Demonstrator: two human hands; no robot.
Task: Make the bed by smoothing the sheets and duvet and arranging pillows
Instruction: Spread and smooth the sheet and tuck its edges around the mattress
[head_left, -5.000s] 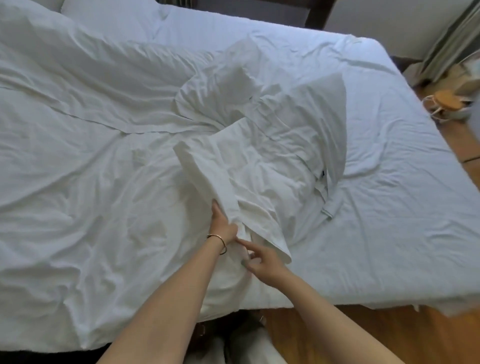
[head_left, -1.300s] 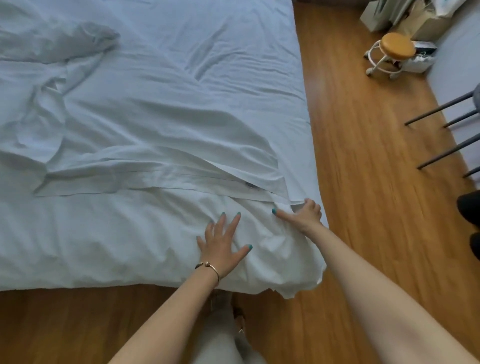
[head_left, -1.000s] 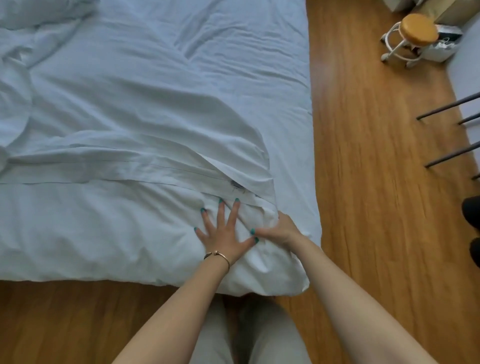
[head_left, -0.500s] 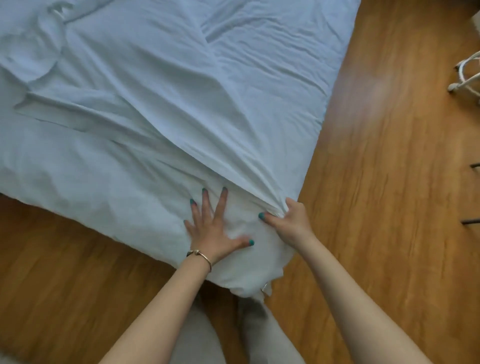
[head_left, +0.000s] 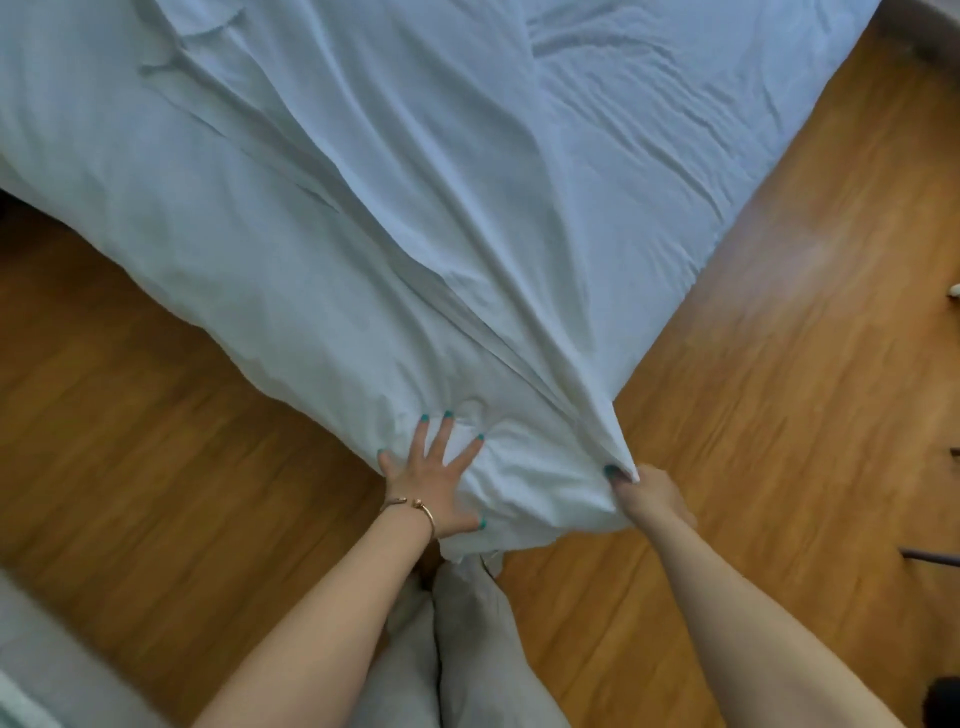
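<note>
A white duvet (head_left: 322, 218) covers the bed, its near corner pointing at me. My left hand (head_left: 434, 480) lies flat on that corner with fingers spread, a thin bracelet on the wrist. My right hand (head_left: 649, 493) is closed on the corner tip of the duvet, pulled taut so long creases fan out from the grip toward the far left. The white bed sheet (head_left: 675, 130) lies bare and wrinkled at the upper right. No pillows are in view.
Wooden floor (head_left: 779, 389) runs on both sides of the bed corner. My legs in light trousers (head_left: 457, 649) stand right at the corner. Dark chair legs (head_left: 930, 555) poke in at the right edge. A pale surface (head_left: 47, 665) fills the lower left.
The view has swung so the bed corner points at me. My right hand has drawn the duvet corner outward and tighter. My left hand has stayed flat on the duvet.
</note>
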